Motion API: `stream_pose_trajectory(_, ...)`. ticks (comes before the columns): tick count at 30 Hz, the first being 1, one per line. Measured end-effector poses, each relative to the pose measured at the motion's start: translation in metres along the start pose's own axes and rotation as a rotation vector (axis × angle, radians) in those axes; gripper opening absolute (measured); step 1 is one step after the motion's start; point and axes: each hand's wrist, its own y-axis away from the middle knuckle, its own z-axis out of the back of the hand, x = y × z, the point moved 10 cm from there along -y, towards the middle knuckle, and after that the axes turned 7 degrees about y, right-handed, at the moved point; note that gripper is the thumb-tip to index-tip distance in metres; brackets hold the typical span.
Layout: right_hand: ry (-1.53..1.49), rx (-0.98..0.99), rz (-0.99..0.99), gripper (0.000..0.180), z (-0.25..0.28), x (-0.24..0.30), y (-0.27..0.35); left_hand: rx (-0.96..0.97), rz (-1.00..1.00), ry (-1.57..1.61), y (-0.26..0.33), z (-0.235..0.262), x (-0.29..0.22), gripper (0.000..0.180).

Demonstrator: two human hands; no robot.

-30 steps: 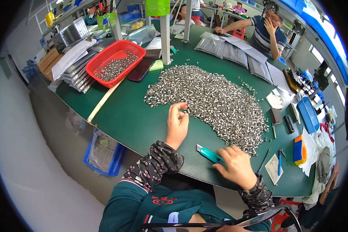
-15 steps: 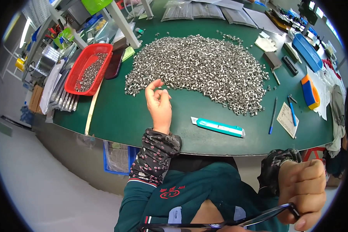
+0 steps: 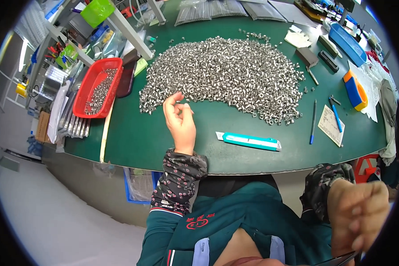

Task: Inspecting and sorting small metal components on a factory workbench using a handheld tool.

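Observation:
My left hand [image 3: 180,126] rests on the green table at the near edge of a wide heap of small silver metal rings [image 3: 226,75]. Its fingers are loosely curled and apart, with nothing seen between them. A teal box cutter [image 3: 248,141] lies to its right, blade pointing left. Low at the right, off the table, my right hand [image 3: 359,213] is raised close to the camera with bent fingers, smeared by motion. Beside it, at the lower rim, shows a dark edge of what looks like eyeglasses [image 3: 339,259]; whether the fingers touch it is unclear.
A red basket [image 3: 79,104] with some rings stands at the left, beside a dark phone-like slab [image 3: 126,80]. To the right lie a pen [image 3: 313,122], a paper tag [image 3: 330,126], a blue-orange tape dispenser [image 3: 355,91] and a blue tray [image 3: 348,44].
My right hand has shifted right and blurred, and the dark eyeglasses have mostly dropped out of view. The whole view has tilted slightly. My left hand keeps its place by the heap.

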Motion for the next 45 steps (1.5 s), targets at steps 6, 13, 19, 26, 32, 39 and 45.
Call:
stream_pose_trajectory(6, 0.622, 0.839, -0.729, 0.032, -0.026, -0.108, 0.129, 0.062, -0.061, -0.066, 0.005, -0.003, -0.020, 0.019)
stream_pose_trajectory(13, 0.897, 1.334, -0.898, 0.038, 0.004, -0.120, 0.230, 0.539, -0.120, -0.515, -0.003, -0.078, -0.042, 0.023)
stream_pose_trajectory(19, 0.857, 1.211, -0.978, 0.032, 0.028, -0.114, 0.216, 0.857, -0.402, -0.788, -0.003, -0.137, -0.039, 0.050)
stream_pose_trajectory(26, 1.023, 0.447, -1.252, 0.031, 0.156, -0.085, 0.165, 1.257, -0.556, -0.970, 0.038, -0.178, -0.002, 0.068)
stream_pose_trajectory(32, 1.163, 0.117, -1.211, 0.026, 0.226, -0.056, 0.169, 1.270, -0.615, -1.037, 0.036, -0.197, 0.024, 0.049)
stream_pose_trajectory(39, 1.134, 0.065, -1.209, 0.027, 0.232, -0.055, 0.175, 1.237, -0.581, -1.064, 0.010, -0.216, 0.037, 0.049)
stream_pose_trajectory(45, 1.110, 0.095, -1.215, 0.028, 0.227, -0.057, 0.176, 1.171, -0.579, -1.112, -0.010, -0.234, 0.053, 0.049)
